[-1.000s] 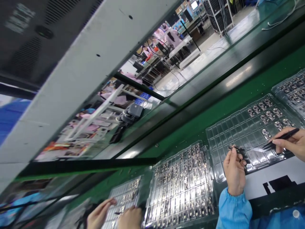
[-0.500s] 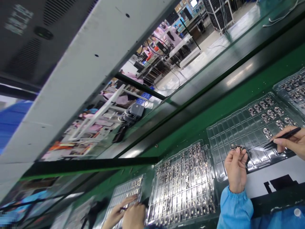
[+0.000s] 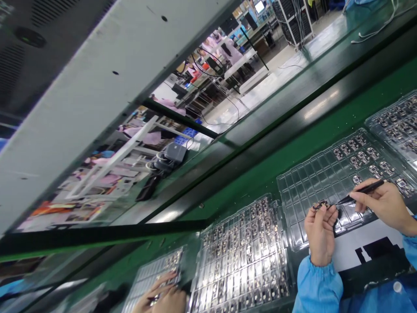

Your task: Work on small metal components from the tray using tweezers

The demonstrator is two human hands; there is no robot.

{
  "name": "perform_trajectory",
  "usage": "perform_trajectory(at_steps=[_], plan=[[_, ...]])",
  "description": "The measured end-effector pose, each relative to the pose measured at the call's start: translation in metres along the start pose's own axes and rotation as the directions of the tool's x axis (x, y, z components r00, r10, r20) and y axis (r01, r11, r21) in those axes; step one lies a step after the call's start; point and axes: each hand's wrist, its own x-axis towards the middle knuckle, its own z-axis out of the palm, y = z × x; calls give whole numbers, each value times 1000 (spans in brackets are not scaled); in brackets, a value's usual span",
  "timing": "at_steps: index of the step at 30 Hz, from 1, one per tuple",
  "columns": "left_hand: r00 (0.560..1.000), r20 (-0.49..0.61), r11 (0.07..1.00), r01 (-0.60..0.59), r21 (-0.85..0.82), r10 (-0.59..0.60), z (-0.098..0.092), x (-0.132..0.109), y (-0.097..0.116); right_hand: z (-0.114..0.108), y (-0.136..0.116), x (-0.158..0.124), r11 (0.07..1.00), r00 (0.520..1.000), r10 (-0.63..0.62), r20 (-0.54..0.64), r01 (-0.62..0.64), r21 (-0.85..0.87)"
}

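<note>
My left hand point(image 3: 319, 234), in a blue sleeve, pinches a small dark electronic part point(image 3: 322, 205) at its fingertips above a clear plastic tray point(image 3: 312, 180). My right hand point(image 3: 386, 203) grips black tweezers point(image 3: 360, 192), whose tip points left, close to the part. The tray under both hands has mostly bare pockets, with several small parts in its far right rows. A second tray point(image 3: 243, 252), full of parts, lies to the left of my left hand.
Another tray point(image 3: 395, 124) of parts sits at the far right. A co-worker's hands point(image 3: 161, 295) work over a tray point(image 3: 148, 276) at the bottom left. A white sheet point(image 3: 368, 241) lies near my wrists. The green bench point(image 3: 293, 148) runs behind, under a grey shelf point(image 3: 97, 100).
My right hand moved left, bringing the tweezers' tip close to the part held by my left hand. The view shifted slightly. The co-worker's hands moved lower in the picture.
</note>
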Motion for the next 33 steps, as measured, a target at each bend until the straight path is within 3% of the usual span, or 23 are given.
perform_trajectory(at_steps=[9, 21, 33], plan=[[999, 37, 997, -29, 72, 27, 3, -4, -7, 18, 4, 3, 998, 1000, 2, -21, -1, 58], [999, 34, 990, -33, 134, 28, 8, -6, -9, 18, 6, 4, 998, 998, -63, -17, 62, -9], [999, 2, 985, -52, 163, 52, 10, -6, -10, 19, 5, 6, 999, 999, -32, 1, 32, 5]])
